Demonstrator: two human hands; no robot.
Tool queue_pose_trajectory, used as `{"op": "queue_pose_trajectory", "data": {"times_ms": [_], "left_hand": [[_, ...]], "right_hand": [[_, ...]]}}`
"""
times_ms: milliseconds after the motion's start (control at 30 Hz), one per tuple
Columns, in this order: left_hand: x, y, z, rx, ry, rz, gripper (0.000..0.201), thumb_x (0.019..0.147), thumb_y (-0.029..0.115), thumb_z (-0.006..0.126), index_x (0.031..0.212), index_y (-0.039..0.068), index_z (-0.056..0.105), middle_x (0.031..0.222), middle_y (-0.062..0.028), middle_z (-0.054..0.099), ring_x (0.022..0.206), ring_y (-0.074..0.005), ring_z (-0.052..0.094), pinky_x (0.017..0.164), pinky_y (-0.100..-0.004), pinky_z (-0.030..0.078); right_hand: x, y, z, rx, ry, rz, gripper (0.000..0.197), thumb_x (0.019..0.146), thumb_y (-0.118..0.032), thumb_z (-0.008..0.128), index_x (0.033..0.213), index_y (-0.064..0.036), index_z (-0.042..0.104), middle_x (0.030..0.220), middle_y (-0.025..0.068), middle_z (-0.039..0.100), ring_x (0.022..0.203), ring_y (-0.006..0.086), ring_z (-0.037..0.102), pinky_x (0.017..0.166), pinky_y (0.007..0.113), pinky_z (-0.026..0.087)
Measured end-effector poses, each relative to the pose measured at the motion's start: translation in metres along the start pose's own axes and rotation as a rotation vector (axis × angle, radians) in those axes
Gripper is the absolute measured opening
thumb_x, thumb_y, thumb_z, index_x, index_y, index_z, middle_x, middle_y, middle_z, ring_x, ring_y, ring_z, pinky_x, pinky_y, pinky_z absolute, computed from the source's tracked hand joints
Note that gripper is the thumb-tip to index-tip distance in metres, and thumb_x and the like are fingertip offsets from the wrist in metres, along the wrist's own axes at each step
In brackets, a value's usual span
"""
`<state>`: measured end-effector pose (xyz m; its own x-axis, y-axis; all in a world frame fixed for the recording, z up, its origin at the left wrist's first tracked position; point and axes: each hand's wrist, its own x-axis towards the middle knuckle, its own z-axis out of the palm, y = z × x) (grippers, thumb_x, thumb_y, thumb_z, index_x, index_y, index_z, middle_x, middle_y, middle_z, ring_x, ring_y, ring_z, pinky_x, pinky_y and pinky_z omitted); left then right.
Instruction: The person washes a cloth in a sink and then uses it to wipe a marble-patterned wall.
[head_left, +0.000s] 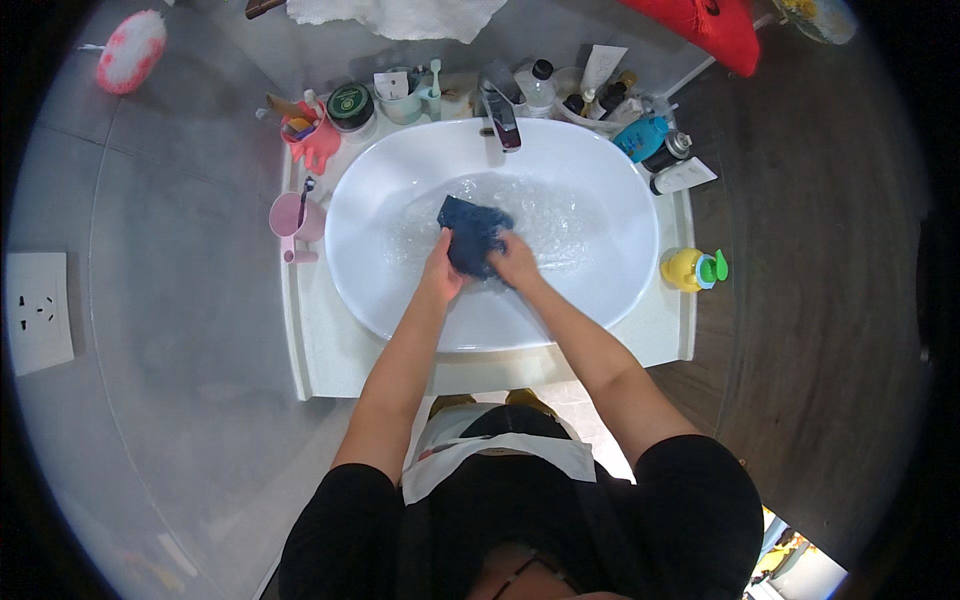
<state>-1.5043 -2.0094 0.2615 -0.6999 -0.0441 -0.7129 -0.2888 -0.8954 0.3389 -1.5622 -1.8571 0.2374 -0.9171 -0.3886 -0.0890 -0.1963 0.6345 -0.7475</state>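
A wet, dark blue cloth (474,238) is bunched up over the water (555,225) in the white oval sink (345,225). On the cloth's left edge, my left hand (441,268) grips it with the thumb on top. My right hand (515,260) is closed on its right side, slightly smeared by motion, and some fingertips are hidden in the fabric. The water below is rippled and splashing. Above the far rim stands a dark faucet (502,122).
Left of the sink stand a pink mug (297,216), a coral cup (316,145) and a green-lidded jar (351,108). Bottles and tubes crowd the far right, including a blue bottle (640,138) and white tube (685,176). A yellow pump bottle (686,269) sits right.
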Motion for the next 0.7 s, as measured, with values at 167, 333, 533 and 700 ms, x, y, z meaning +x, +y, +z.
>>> {"op": "queue_pose_trajectory", "data": {"times_ms": [167,333,533,700], "left_hand": [[0.013,0.002,-0.014,-0.173,-0.224,-0.144,0.052,0.086,0.054,0.059,0.11,0.009,0.057,0.097,-0.0094,0.061,0.091,-0.0243,0.06,0.081,-0.0389,0.051],[0.042,-0.015,-0.025,0.011,-0.203,0.204,0.034,0.088,0.044,0.061,0.099,0.012,0.058,0.091,-0.0078,0.062,0.082,-0.0205,0.06,0.076,-0.036,0.051],[-0.001,-0.032,0.025,-0.042,-0.117,0.105,0.03,0.096,0.028,0.04,0.096,0.007,0.061,0.091,-0.0065,0.063,0.083,-0.0181,0.061,0.072,-0.0318,0.051],[-0.039,-0.015,0.055,0.367,0.076,0.236,0.023,0.093,0.029,0.056,0.093,0.007,0.06,0.082,-0.0002,0.059,0.076,-0.011,0.055,0.069,-0.0302,0.047]], "right_hand": [[-0.038,-0.106,-0.04,0.392,-0.242,-0.243,0.029,0.079,-0.028,0.069,0.094,-0.0038,0.062,0.095,0.0149,0.06,0.091,0.0307,0.059,0.079,0.036,0.048],[-0.039,-0.121,-0.039,0.15,-0.193,-0.163,0.025,0.081,-0.032,0.066,0.084,-0.0073,0.063,0.086,0.0097,0.062,0.079,0.0312,0.061,0.069,0.04,0.049],[0.004,-0.065,-0.018,-0.162,0.15,0.021,0.027,0.087,-0.035,0.057,0.088,-0.0092,0.066,0.089,0.0129,0.066,0.076,0.0357,0.064,0.068,0.046,0.051],[0.011,-0.009,-0.065,-0.362,-0.118,0.02,0.031,0.089,-0.042,0.053,0.106,-0.0186,0.064,0.11,0.0098,0.061,0.09,0.0316,0.064,0.074,0.043,0.051]]}}
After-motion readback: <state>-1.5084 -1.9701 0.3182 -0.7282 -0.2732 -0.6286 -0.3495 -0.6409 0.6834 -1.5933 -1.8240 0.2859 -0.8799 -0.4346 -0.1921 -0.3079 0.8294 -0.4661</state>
